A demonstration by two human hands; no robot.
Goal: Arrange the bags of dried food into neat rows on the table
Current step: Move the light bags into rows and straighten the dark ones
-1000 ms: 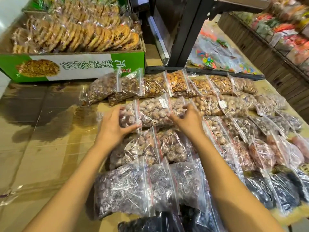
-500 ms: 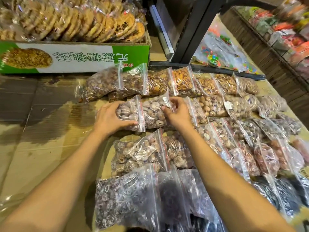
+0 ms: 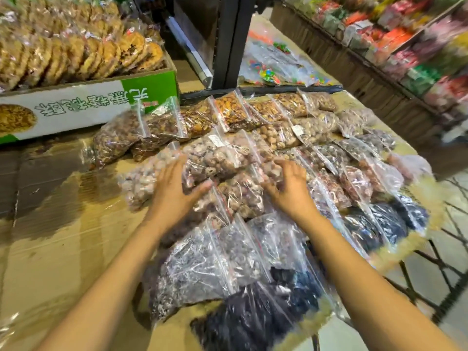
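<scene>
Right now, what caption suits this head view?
Both hands, left and right, press open on bags of dried food.

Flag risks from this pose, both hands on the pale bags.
1. The leftmost pale bag juts out past its row beside the left hand; another nudge could skew it further.
2. The bags overlap like shingles, so the right hand may drag neighbours.
3. The dark bag overhangs the near table edge and could slide off.

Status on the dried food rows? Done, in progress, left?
Done: the back row of brown bags sits lined up by the green box. In hand: left hand and right hand lie open on the pale mushroom bags. Left: the near dark bags overlap unevenly.
</scene>
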